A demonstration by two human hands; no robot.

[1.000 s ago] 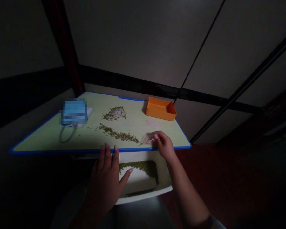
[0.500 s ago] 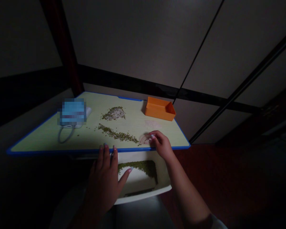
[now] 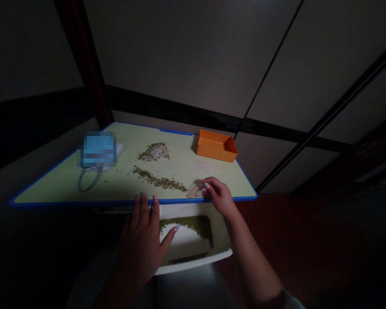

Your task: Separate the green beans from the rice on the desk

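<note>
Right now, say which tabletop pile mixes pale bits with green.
The back pile, left of the orange box; the front strip looks green, the small patch pale.

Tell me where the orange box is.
In the head view, the orange box stands toward the far right corner of the pale table, beyond the right hand and right of the mixed pile of green and whitish bits.

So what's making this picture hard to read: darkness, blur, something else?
Head view: mostly darkness around a brighter pale tabletop; head view too: coarse pixel blocks, not focus blur, cover the bluish item; head view again: the left fingers look dim, and the see-through piece at the right fingers is faint.
</note>
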